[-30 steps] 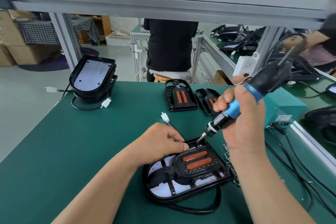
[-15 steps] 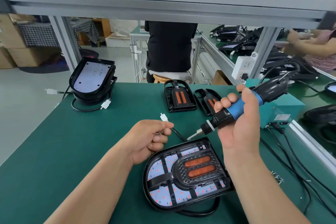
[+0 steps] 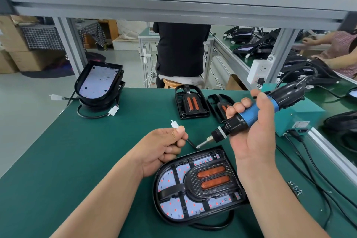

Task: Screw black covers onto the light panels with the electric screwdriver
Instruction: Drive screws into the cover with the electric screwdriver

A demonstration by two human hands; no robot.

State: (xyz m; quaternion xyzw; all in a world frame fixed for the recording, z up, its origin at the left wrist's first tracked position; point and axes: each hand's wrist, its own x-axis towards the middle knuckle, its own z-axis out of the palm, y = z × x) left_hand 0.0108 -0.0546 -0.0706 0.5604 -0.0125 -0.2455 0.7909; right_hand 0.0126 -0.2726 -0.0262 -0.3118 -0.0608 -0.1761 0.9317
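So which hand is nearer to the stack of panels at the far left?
Left. The left hand is right of the stack; the right hand is farther right.

Whether the left hand point(image 3: 164, 149) pinches anything is hidden inside its curled fingers (a white connector point(image 3: 174, 124) shows just past the thumb, but whether the hand holds it cannot be told). The connector's cable point(image 3: 190, 143) vanishes behind those knuckles. The right hand point(image 3: 253, 137) wraps the electric screwdriver point(image 3: 249, 118), covering much of its blue grip. Behind the gripping fingers a spare black cover point(image 3: 216, 102) is half hidden. The right forearm point(image 3: 268, 191) below that grip hides the right rim of the light panel point(image 3: 170, 179), and the loose screws point(image 3: 295, 189) outside the wrist are too small to count.
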